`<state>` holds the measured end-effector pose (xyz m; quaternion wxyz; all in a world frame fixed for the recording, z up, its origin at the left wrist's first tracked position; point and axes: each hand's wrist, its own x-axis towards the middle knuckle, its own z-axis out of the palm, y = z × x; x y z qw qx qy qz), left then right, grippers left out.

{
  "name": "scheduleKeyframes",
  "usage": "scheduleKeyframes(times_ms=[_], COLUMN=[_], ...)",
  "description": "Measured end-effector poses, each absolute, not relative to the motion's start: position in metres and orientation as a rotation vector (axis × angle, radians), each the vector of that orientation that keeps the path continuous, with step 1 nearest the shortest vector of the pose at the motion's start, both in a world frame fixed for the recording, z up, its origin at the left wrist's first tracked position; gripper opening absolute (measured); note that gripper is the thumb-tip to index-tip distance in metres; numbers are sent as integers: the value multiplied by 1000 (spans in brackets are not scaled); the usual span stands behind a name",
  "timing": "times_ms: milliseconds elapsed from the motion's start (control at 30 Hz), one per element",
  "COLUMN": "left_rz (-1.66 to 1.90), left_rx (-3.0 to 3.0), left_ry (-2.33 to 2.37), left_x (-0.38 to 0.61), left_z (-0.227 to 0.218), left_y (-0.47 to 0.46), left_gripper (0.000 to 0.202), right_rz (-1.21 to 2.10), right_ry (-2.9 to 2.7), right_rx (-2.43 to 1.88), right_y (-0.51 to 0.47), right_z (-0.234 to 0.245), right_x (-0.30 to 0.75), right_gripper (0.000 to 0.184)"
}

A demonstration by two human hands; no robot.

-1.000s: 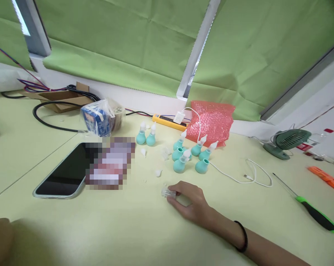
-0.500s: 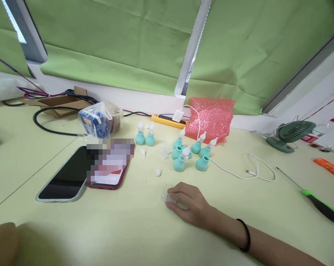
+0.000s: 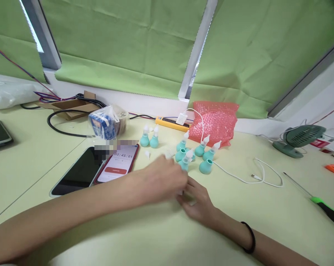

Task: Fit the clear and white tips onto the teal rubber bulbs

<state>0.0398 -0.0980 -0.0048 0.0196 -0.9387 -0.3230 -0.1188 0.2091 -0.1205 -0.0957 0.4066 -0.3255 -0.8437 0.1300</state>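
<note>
left hand (image 3: pixel 161 181) overlaps right hand (image 3: pixel 201 205); teal bulbs (image 3: pixel 206 166) behind

Eight teal bulbs (image 3: pixel 205 166), three phones (image 3: pixel 78 171), two hands (image 3: pixel 161 183), one screwdriver (image 3: pixel 327 210), one fan (image 3: pixel 301 135).

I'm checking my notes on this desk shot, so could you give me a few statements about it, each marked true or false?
The left hand meets the right hand just in front of the teal bulbs. True.
The red-cased phone has a dark screen. False: it is lit and shows a timer; the dark phone lies beside it.
A black band circles the right wrist. True.
The screwdriver lies between the two phones. False: it lies near the right edge of the table, far from them.
</note>
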Motion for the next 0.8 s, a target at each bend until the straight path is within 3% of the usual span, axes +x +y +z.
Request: scheduleKeyframes(times_ms=[100,467,800], left_rz=[-197,-343,-525], left_rx=[-2746,-2773,-2983], left_ry=[-1090,-1126,-1099], left_x=[44,49,73], left_z=[-3,-33,-49], left_y=[-65,-33,3], left_gripper=[15,45,28], right_rz=[368,395,461], right_ry=[-2078,-2096,-2027], right_rx=[-869,-892,-962], right_y=[-119,-119,-118], right_z=[-94,-97,-96], right_x=[209,209,209], right_gripper=[17,12,12])
